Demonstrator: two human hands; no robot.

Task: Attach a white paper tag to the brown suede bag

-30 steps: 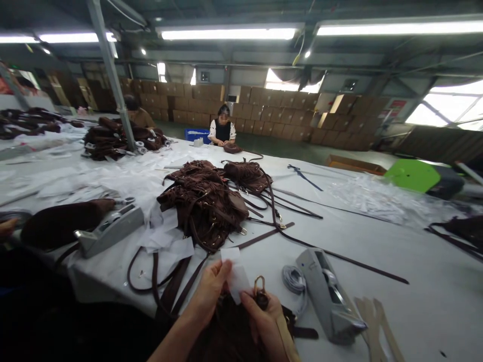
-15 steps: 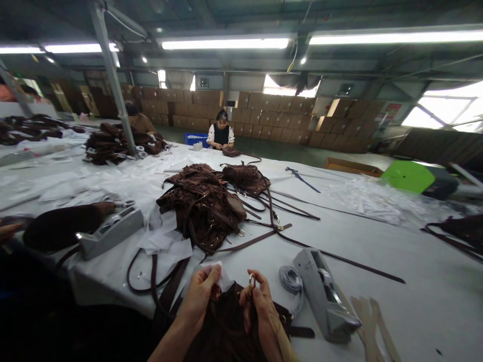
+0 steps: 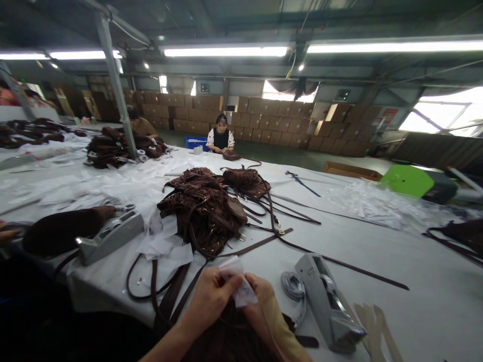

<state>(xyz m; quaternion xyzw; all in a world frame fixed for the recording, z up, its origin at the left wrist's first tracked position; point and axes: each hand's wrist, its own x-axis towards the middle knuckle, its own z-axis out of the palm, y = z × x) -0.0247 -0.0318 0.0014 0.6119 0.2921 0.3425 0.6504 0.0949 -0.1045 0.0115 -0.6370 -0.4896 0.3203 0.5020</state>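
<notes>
My left hand [image 3: 213, 296] is closed, with thumb and fingers pinching a small white sheet of thin paper [image 3: 246, 294]. My right hand [image 3: 262, 306] touches the sheet's right side, fingers curled; what it grips is hidden behind the paper. Both hands are close together above a dark brown bag [image 3: 226, 339] at the table's near edge. Brown straps [image 3: 177, 289] lie to the left of the bag. A grey tape dispenser [image 3: 326, 301] stands right of my hands, beside a coil of grey ribbon-like strip [image 3: 292, 285].
A heap of brown bags [image 3: 204, 211] with long straps covers the table's middle. Another tape dispenser [image 3: 111, 236] stands left, by a brown bag [image 3: 64, 231]. White papers [image 3: 166, 244] lie near it. Pale strips [image 3: 372, 327] are at right. A co-worker [image 3: 220, 136] sits across the table.
My hands have come together. The white paper has moved right with my left hand and now covers the metal fitting that my right hand was holding.
</notes>
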